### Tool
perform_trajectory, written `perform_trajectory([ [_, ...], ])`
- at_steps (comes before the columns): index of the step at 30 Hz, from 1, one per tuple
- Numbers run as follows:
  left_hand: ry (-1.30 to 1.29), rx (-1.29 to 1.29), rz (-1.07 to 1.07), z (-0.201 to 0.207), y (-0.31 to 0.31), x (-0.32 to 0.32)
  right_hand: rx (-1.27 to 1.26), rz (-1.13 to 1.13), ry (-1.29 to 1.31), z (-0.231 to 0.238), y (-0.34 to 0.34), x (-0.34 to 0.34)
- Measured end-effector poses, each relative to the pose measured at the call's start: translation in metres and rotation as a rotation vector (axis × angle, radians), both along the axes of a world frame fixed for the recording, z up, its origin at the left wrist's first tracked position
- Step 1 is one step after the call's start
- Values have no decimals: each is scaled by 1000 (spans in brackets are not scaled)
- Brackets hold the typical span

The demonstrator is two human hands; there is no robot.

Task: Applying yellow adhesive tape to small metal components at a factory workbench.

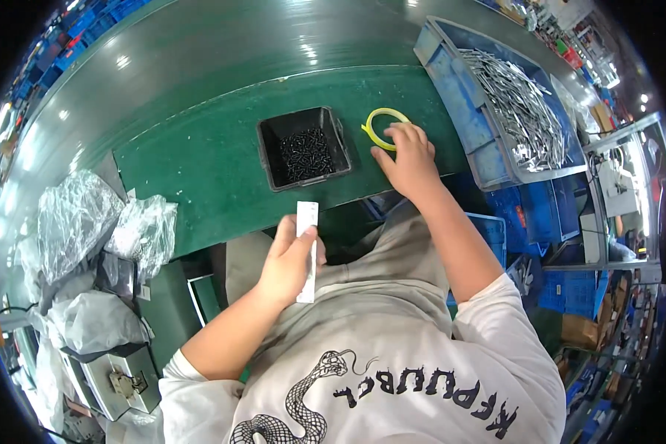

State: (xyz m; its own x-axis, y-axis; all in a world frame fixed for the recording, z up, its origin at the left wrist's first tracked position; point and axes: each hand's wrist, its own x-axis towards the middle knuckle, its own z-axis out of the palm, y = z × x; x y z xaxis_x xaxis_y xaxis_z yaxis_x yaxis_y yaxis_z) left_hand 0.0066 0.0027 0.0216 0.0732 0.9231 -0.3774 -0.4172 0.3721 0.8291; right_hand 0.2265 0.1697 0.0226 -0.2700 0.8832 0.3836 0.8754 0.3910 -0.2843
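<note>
Over the front edge of the bench, my left hand [291, 259] holds a narrow white flat strip [308, 281] upright, its thumb pressed across the face. Small dark marks show near the strip's top. My right hand [408, 159] is at the right side of a thin yellow ring [370, 120], which looks like a roll of tape with a loose end on its left. Thumb and fingers there are apart and curved over the ring's edge; whether they touch it I cannot tell. Between the hands stands a black tray [266, 152] of small black screw-like parts [306, 154].
A large blue crate [466, 122] of long thin metal rods [518, 107] stands on the right of the green bench [200, 163]. Clear plastic bags [81, 222] are heaped at the left. A shiny metal surface [222, 44] runs behind. Blue bins [547, 211] sit low right.
</note>
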Motion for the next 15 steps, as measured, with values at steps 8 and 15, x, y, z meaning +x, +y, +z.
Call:
perform_trajectory([
  [8,44,104,-134,-9,-4,-2,-14,174,83,-16,-58,10],
  [15,72,122,-126,-4,-8,5,-306,586,570,-3,-123,22],
])
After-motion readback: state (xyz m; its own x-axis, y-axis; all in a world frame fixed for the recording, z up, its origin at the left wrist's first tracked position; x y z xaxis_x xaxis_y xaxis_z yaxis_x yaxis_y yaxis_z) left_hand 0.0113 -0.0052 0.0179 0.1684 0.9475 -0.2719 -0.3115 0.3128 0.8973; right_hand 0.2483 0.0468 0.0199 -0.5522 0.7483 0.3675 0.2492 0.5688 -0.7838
